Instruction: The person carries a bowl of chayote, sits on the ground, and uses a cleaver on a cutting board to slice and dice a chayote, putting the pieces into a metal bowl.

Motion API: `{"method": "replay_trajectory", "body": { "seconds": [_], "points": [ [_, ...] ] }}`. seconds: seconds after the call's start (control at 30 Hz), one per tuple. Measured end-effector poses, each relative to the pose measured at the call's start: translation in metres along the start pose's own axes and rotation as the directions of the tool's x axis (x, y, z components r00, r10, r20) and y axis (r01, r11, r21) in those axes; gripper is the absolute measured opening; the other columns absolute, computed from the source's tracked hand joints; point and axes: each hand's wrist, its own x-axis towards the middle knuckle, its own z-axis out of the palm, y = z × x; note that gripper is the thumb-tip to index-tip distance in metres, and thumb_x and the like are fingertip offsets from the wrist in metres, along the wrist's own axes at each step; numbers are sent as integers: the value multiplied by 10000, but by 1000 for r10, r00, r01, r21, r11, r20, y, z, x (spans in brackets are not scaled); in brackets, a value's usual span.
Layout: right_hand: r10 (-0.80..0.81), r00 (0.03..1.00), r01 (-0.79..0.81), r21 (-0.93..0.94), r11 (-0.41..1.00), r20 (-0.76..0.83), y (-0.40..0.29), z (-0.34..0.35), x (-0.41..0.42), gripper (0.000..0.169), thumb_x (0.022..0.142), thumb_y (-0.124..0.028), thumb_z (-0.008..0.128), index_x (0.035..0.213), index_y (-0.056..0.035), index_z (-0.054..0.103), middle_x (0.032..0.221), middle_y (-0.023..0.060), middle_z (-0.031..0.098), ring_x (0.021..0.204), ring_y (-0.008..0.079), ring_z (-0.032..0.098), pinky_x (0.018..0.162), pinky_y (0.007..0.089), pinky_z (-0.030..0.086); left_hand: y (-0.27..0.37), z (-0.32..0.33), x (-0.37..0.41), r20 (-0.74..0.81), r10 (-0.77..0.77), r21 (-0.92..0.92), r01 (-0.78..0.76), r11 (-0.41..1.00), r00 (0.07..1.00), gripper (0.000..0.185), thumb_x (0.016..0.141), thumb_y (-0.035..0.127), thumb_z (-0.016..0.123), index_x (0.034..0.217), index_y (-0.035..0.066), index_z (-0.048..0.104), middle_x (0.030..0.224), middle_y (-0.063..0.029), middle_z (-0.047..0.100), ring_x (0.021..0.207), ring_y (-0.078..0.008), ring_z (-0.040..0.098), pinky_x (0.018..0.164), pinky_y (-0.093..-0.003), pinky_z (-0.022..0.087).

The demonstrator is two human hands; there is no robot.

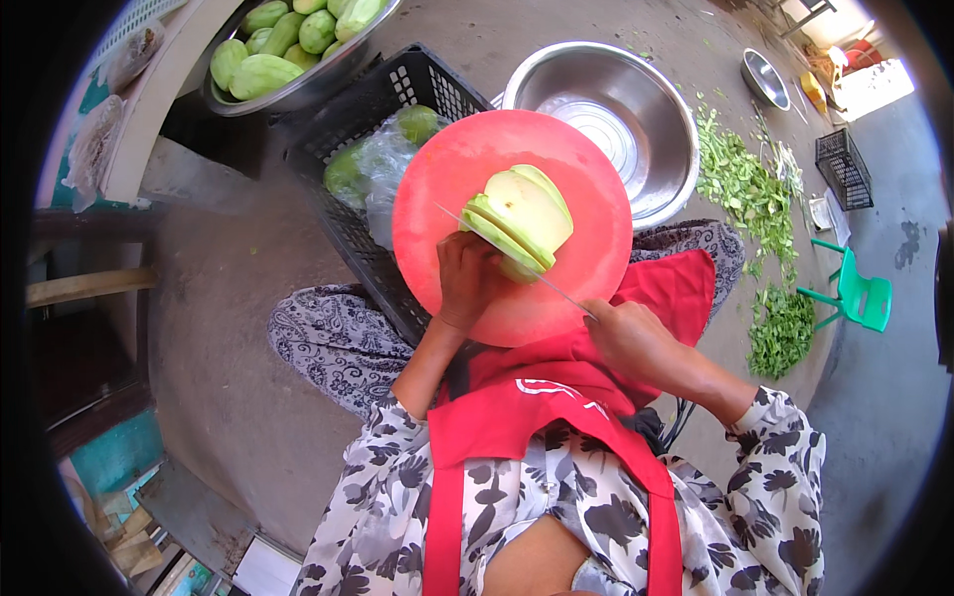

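Observation:
On a round red cutting board (440,171) lies a peeled pale-green fruit or gourd (531,207), partly cut into slabs with a whitish flat face showing. My left hand (469,276) steadies the near side of it, fingers curled close to the blade. My right hand (633,339) grips the handle of a knife (564,293), the handle mostly hidden in the fist. The thin blade, seen nearly edge-on, runs diagonally across the near part of the fruit. How deep it sits cannot be made out.
A black plastic crate (317,175) under the board's left side holds green produce in clear plastic (373,167). Behind stands a steel basin (671,134); at upper left, a metal bowl of peeled produce (283,45). Leafy greens (779,335) and a green chair (864,290) are at right.

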Motion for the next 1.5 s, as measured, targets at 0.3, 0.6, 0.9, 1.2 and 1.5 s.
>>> {"method": "replay_trajectory", "body": {
  "seconds": [0.3, 0.6, 0.9, 1.2, 1.5],
  "points": [
    [28, 997, -33, 69, 997, 76, 27, 54, 82, 204, 886, -101, 526, 926, 84, 602, 704, 301, 626, 688, 474, 645, 630, 552, 505, 0, -1, -8, 25, -31, -58, 33, 998, 999, 244, 855, 144, 698, 1045, 64, 568, 1078, -133, 559, 1028, -346, 524, 906, -469, 419],
    [-72, 984, 102, 189, 977, -162, 36, 86, 81, 211, 915, -117, 517, 961, 62, 619, 711, 292, 625, 654, 448, 636, 622, 555, 487, 0, -23, -14, 151, -49, -8, 51, 999, 987, 395, 824, 182, 750, 1142, 49, 555, 1172, -162, 537, 1132, -372, 505, 999, -483, 405],
    [140, 929, 61, 514, 856, -343, 42, 6, 20, 218, 1004, -158, 516, 1024, 29, 627, 566, 109, 497, 465, 129, 468, 446, 353, 383, 0, -37, 86, 527, 237, 8, -283, 959, 816, 829, 689, 139, 813, 1425, 97, 433, 1317, -132, 483, 1261, -347, 464, 1173, -481, 317],
    [328, 936, -158, 677, 719, -130, 64, -1, 5, 227, 1002, -161, 521, 1028, 32, 637, 587, 12, 505, 492, 82, 463, 456, 314, 387, -4, -58, 56, 769, 62, 96, -211, 973, 637, 674, 679, 194, 798, 1262, 37, 499, 1094, -154, 537, 1108, -358, 533, 961, -442, 457],
    [206, 975, -115, 616, 779, -79, 66, 28, 22, 225, 988, -159, 531, 1009, 45, 624, 579, 33, 513, 483, 109, 493, 451, 339, 405, -6, -62, -16, 328, -624, 294, 551, 781, 709, 878, 810, 451, 778, 1430, -30, 383, 1271, -238, 490, 1199, -386, 483, 1042, -437, 405]
  ]
}}
